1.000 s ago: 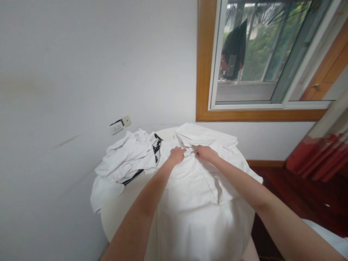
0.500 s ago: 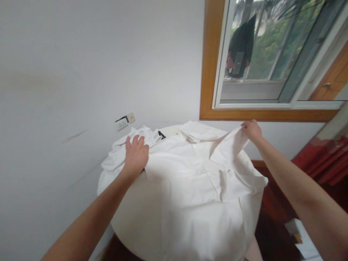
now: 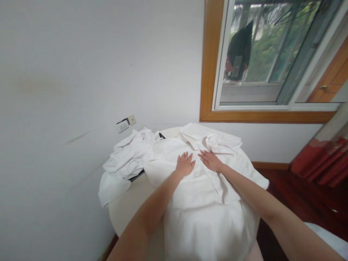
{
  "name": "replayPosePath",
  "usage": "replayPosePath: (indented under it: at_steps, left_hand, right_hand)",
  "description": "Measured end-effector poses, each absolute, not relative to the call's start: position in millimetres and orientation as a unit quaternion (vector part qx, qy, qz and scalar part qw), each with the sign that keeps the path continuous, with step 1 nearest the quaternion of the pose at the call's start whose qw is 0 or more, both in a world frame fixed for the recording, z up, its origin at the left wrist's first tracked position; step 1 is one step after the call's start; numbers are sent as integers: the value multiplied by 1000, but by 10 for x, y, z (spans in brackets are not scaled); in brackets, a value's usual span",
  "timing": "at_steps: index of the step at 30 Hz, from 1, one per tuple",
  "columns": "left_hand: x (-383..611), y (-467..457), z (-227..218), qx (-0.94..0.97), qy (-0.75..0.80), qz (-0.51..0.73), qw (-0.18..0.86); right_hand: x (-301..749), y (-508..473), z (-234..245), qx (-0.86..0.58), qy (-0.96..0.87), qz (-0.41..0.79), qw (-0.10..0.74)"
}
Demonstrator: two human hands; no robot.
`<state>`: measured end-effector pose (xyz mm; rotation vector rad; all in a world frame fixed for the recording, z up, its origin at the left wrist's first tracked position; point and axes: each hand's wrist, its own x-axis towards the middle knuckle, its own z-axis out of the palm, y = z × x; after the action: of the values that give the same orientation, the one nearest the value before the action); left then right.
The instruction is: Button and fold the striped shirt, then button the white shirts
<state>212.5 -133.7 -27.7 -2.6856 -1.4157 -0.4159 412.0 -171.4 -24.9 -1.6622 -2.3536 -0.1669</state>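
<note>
A white shirt (image 3: 201, 224) lies spread over a round table (image 3: 122, 214), its lower part draping toward me. My left hand (image 3: 185, 164) rests flat on the shirt's upper part with fingers spread. Close beside it, my right hand (image 3: 210, 160) lies palm down on the cloth, fingers stretched out. Neither hand grips anything. The shirt's collar end, with folded layers, sits beyond my hands at the table's far side. To the left is a heap of crumpled white clothing (image 3: 133, 152), with a dark strip showing at its edge.
A wall socket (image 3: 123, 126) sits just behind the heap. The white wall borders the table's left and far sides. A wood-framed window (image 3: 208, 72) is at the upper right, with a red curtain (image 3: 323, 159) below it. Dark red flooring (image 3: 282, 192) shows at right.
My right hand has let go of the raised shirt part at the right and come inward onto the cloth. My left hand has moved right from beside the heap onto the shirt.
</note>
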Motion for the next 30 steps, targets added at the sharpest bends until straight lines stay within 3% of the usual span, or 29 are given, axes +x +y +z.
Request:
replayPosePath:
  at_steps: [4,10,15,22,26,30]
  left_hand:
    - [1983,-1521,-372,-890,-431,-143,49]
    - [1709,-2007,-296,-915,-366,-157,61]
    - [1505,-2403,-240,-921,-351,-158,65]
    - [1444,-2759,-208,-912,-379,-141,66]
    - [1494,-2768,-50,-915,-391,-85,52]
    - [1685,-2404,247,-930,-368,-1,11]
  right_hand:
    - [4155,-1956,-346,-563,-814,-50,134]
    - [4107,-2572,-111,-517,-846,-44,121]
    - [4166,-2720,-21,-588,-785,-158,118]
    - [4579,-2066,259,-660,-689,-277,115]
    - [4377,-1857,455,-689,-672,-238,133]
    - [3924,-1781,401,-654,-742,-78,129]
